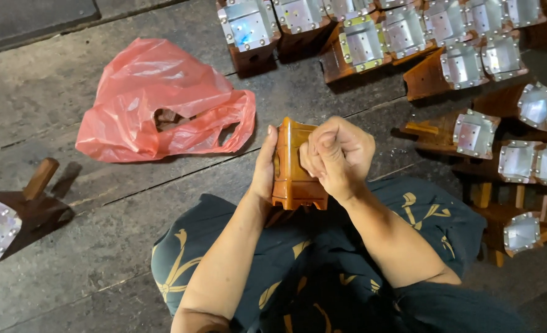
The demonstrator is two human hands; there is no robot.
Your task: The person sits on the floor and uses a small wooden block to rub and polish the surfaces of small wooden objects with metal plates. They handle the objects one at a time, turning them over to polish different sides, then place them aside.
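Observation:
An orange-brown varnished wooden piece (291, 176), boxy with a flared base, stands upright on my lap. My left hand (263, 165) grips its left side, thumb along the top edge. My right hand (337, 155) is closed into a fist against the piece's right face, fingers curled tight; whatever it may pinch is hidden. Both forearms reach in from the bottom over dark cloth with a yellow pattern (298, 265).
A crumpled pink plastic bag (162, 102) lies on the grey plank floor (70, 216) at upper left. Several brown wooden pieces with shiny metal caps (471, 68) crowd the top and right. One more capped piece (8, 219) lies at the left edge.

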